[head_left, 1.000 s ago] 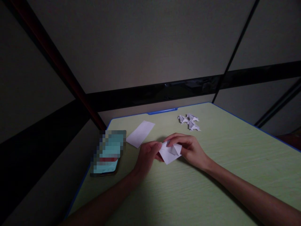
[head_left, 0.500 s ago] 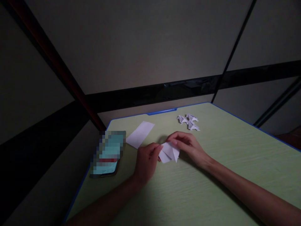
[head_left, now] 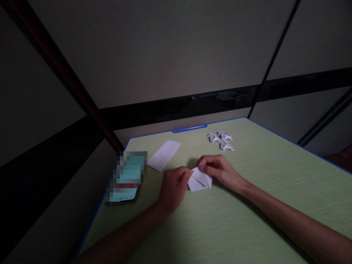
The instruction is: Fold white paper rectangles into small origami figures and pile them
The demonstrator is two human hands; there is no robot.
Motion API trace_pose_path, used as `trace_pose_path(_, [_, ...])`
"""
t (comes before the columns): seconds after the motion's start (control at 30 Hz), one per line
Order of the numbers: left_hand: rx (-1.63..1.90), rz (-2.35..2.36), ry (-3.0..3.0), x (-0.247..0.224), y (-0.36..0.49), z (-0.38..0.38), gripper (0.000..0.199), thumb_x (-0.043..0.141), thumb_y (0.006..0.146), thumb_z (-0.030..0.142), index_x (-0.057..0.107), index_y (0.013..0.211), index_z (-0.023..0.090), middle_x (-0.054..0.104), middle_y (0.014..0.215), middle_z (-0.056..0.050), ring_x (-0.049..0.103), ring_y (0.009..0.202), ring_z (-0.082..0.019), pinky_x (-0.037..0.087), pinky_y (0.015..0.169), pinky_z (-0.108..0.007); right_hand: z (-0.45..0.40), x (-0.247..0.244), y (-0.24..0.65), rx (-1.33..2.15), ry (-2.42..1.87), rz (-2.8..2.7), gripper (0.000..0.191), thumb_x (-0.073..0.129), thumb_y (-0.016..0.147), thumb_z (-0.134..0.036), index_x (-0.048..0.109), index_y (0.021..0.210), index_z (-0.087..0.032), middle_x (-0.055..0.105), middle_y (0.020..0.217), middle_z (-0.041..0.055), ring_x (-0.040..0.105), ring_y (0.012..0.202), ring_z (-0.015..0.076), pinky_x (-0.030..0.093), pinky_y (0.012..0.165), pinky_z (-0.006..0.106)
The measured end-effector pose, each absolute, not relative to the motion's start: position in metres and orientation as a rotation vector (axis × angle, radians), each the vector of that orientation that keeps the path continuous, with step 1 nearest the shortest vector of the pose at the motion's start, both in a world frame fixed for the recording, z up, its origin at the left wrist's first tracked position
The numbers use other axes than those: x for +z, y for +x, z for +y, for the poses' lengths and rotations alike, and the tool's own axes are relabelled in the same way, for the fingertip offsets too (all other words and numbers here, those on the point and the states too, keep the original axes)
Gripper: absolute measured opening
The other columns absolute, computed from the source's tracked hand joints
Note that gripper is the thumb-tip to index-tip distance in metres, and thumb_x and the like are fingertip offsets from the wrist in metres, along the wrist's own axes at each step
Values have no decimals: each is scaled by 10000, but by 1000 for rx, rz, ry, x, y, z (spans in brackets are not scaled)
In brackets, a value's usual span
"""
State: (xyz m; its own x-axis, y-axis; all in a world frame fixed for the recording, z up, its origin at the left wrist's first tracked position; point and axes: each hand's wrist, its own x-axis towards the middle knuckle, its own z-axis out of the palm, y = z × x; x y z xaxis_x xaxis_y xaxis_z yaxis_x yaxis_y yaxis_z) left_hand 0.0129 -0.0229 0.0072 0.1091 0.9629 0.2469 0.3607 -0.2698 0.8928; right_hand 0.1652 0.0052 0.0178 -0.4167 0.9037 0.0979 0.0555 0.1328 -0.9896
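Observation:
A small folded white paper (head_left: pixel 200 180) is held between both hands above the pale green table (head_left: pixel 264 165). My left hand (head_left: pixel 173 186) pinches its left edge between thumb and fingers. At its upper right edge, my right hand (head_left: pixel 220 171) is closed on the same paper with thumb and index finger. Creases and a pointed flap show on the paper's right side. The fingertips behind the paper are partly hidden.
A flat white paper strip (head_left: pixel 164 155) lies beyond my left hand. Farther left rests a phone (head_left: pixel 129 176), its screen blurred. Three folded paper figures (head_left: pixel 226 145) sit close together near the back. Cabinet panels (head_left: pixel 176 55) stand behind the table's blue edge.
The folded paper and my left hand have shifted slightly right. The pointed flap now lies closer against the paper, and my right fingers have moved a little left along its top edge.

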Motion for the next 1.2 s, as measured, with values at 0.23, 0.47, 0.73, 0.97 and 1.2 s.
trace_pose_path(0.23, [1370, 1199, 1230, 3, 9, -9, 215, 535, 660, 298, 539, 528, 129, 498, 471, 26, 473, 450, -89, 394, 424, -184, 7, 16, 171, 1325, -667, -1713, 251, 510, 701, -240, 541, 937, -161, 568, 858, 52, 502, 765, 149, 375, 671, 275])
trace_pose_path(0.47, [1251, 1146, 1351, 4, 12, -12, 234, 536, 661, 304, 556, 513, 124, 503, 452, 24, 465, 431, -80, 393, 429, -179, 0, 12, 161, 1007, -856, -1974, 80, 466, 655, -125, 495, 728, -140, 499, 629, -4, 444, 574, 108, 345, 530, 218])
trace_pose_path(0.73, [1202, 1159, 1437, 2, 12, -14, 235, 512, 698, 295, 559, 536, 131, 513, 469, 20, 488, 458, -91, 408, 452, -185, -3, 11, 162, 807, -932, -2054, 170, 360, 749, -165, 414, 587, -159, 413, 531, -19, 384, 490, 93, 291, 484, 210])
trace_pose_path(0.97, [1312, 1234, 1422, 2, 10, -11, 228, 519, 689, 284, 549, 526, 127, 501, 445, 29, 463, 441, -78, 378, 438, -171, -1, 11, 159, 1122, -879, -1856, 165, 376, 774, -210, 499, 689, -140, 461, 610, 0, 408, 569, 106, 319, 539, 226])
trace_pose_path(1.2, [1346, 1184, 1205, 2, 11, -8, 235, 544, 643, 322, 540, 517, 123, 495, 470, 29, 456, 444, -79, 390, 416, -183, 10, 14, 168, 1696, -542, -1394, 292, 550, 656, -315, 592, 881, -134, 556, 811, 61, 470, 675, 132, 328, 575, 248])
